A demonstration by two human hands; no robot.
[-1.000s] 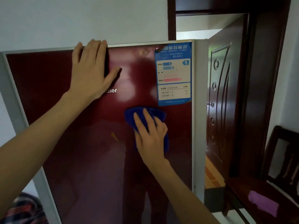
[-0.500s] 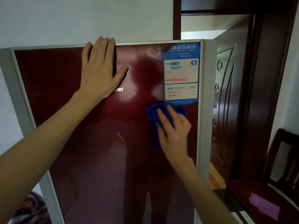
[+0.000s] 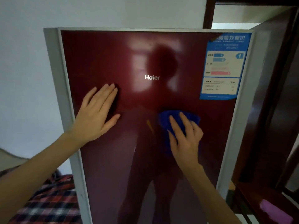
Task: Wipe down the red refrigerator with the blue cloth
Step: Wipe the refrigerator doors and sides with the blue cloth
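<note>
The red refrigerator fills the middle of the head view, its glossy door framed in grey and carrying a silver brand name. My left hand lies flat on the door at mid-left, fingers straight and spread. My right hand presses the blue cloth against the door below the energy label, fingers laid over the cloth. Most of the cloth is hidden under my palm.
A dark wooden door stands open just right of the refrigerator. A dark wooden table with a purple cloth on it sits at lower right. Plaid fabric lies at lower left, beside a white wall.
My left hand has come down from the door's top edge to the middle left of the door. My right hand has slid the blue cloth down and left, away from the energy label.
</note>
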